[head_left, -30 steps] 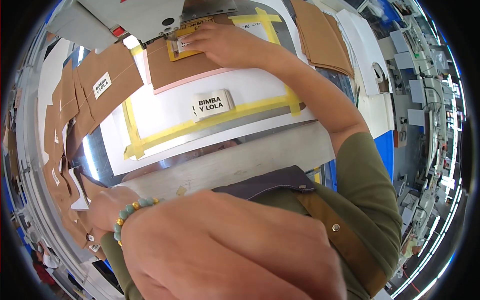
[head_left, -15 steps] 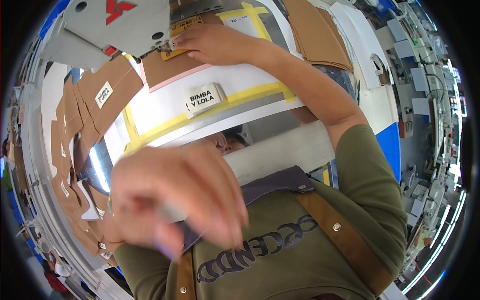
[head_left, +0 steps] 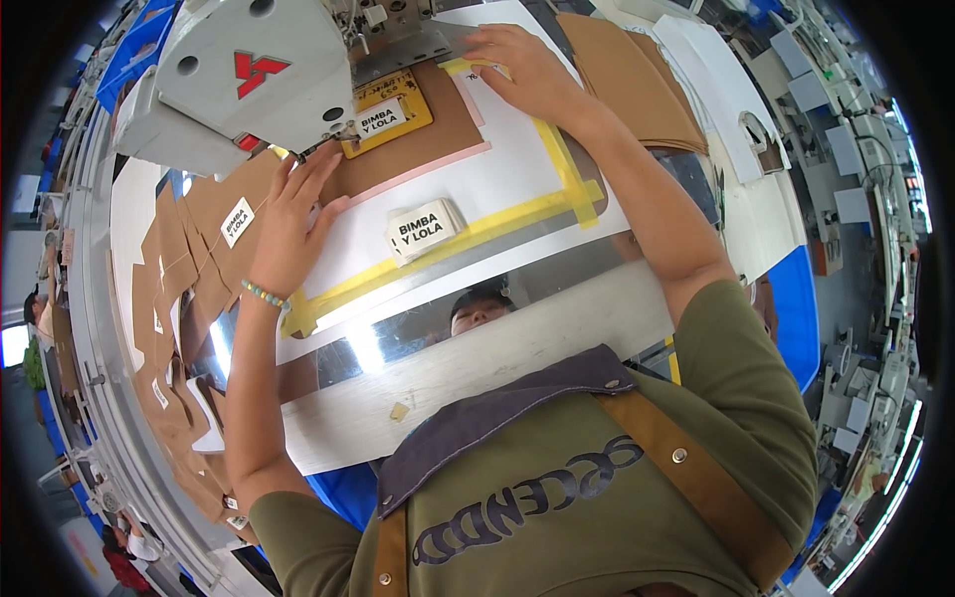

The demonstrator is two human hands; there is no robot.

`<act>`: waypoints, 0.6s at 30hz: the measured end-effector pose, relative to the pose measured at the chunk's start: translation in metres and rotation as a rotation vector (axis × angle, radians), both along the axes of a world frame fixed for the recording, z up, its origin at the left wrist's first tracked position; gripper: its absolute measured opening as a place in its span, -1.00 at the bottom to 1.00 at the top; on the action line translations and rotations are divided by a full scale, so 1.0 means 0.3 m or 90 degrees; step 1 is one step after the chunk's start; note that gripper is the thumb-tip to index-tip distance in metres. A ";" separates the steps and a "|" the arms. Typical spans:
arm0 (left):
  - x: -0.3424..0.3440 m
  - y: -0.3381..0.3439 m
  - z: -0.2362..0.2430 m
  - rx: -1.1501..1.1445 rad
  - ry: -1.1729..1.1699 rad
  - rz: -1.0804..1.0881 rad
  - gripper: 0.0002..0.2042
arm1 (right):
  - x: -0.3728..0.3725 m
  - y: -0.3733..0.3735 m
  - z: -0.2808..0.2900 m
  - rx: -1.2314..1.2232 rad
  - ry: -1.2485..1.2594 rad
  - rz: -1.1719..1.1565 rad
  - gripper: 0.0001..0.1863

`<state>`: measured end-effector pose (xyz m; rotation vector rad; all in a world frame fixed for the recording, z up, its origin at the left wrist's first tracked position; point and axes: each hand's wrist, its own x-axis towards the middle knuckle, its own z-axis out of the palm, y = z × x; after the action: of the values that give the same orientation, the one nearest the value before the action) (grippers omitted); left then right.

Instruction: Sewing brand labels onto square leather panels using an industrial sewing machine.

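Left fingers [head_left: 319, 171] border the brown panel [head_left: 406, 157]; right fingers [head_left: 505, 45] sit outside.

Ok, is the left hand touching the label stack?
Apart. The head view shows it plainly: a strip of bare white sheet lies between the thumb side of the left hand and the label stack.

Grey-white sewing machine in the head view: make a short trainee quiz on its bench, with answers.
1. True or false: the bare left hand wears a multicoloured beaded bracelet at its wrist.
2. Where does the stack of white rectangular labels lie? A, on the sewing machine; B, on the white sheet; C, on the floor.
3. What colour is the flat, pink-edged panel beneath the yellow rectangular frame?
Key: 1 true; 2 B; 3 brown.
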<state>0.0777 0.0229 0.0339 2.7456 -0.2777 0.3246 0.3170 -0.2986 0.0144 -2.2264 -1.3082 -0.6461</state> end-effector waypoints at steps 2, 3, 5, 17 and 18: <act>0.024 -0.009 -0.007 0.032 -0.025 -0.046 -0.49 | 0.002 0.000 -0.006 -0.001 0.005 0.008 -0.74; 0.033 -0.021 -0.002 0.030 -0.025 -0.041 -0.49 | 0.001 -0.005 -0.008 0.001 0.013 0.008 -0.75; 0.047 -0.042 0.016 -0.020 0.029 -0.050 -0.49 | 0.005 -0.014 -0.009 0.005 0.027 0.011 -0.75; 0.109 -0.084 -0.004 0.062 -0.010 -0.067 -0.61 | 0.067 -0.077 -0.034 -0.021 0.061 0.014 -0.70; 0.110 -0.082 -0.005 0.061 -0.010 -0.064 -0.61 | 0.070 -0.076 -0.035 -0.021 0.067 0.021 -0.70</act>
<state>0.1108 -0.0018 0.0324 2.8119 -0.4445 0.3134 0.3381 -0.3213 0.0039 -2.2282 -1.3080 -0.4929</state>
